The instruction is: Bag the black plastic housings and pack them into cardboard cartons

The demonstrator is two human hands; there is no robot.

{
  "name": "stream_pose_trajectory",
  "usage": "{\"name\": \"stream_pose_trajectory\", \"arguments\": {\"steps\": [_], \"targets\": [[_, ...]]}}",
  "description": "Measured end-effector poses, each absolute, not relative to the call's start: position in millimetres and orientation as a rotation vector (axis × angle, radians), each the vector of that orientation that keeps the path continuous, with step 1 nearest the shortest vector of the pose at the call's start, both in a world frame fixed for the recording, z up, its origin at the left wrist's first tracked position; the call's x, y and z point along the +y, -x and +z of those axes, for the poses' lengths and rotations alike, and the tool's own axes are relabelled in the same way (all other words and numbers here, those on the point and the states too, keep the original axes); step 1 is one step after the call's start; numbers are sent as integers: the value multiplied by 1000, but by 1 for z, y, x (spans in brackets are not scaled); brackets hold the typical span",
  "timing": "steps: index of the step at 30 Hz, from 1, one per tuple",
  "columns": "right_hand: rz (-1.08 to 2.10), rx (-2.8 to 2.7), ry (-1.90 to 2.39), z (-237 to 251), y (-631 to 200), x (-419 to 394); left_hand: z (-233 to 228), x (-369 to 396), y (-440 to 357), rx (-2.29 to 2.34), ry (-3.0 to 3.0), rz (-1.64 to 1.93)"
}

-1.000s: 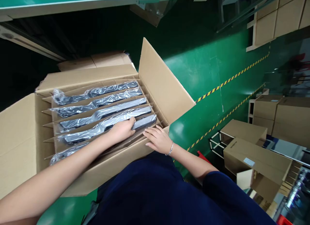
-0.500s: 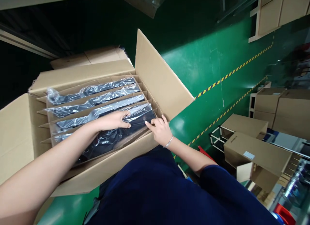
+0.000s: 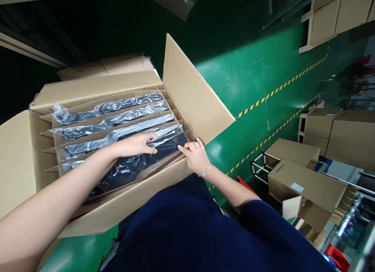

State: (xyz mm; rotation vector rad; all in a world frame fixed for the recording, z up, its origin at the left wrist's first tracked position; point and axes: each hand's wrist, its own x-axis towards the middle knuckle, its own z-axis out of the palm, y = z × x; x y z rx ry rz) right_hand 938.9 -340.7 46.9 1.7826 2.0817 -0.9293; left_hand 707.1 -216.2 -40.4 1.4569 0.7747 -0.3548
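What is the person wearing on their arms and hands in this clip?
Both forearms are bare, with no gloves on the left hand or right hand. A thin silver bracelet circles the right wrist. A dark navy short sleeve covers the right upper arm.

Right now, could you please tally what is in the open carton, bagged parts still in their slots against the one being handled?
Bagged parts in slots: 3
Bagged part under left hand and right hand: 1
Total: 4
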Motion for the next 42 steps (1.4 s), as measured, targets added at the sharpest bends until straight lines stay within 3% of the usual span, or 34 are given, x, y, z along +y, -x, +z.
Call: {"name": "stream_pose_trajectory", "arguments": {"steps": [6,12,18,30,42], "targets": [[-937,2144,-1828,46,-951,-345,-23,-224,-709,762,-1497,-455],[-938,2199,-1817,39,-953,-348,-23,-229,-717,985,-1774,-285],[-969,2254,-1778,35,-951,-345,-40,-217,-729,913,-1936,-368],[-992,2292,-1688,28,-946,-342,-32,-213,-750,826,-2047,-692],[-1045,2261,-1729,27,-946,-340,-66,-191,-698,964,-1423,-127]]}}
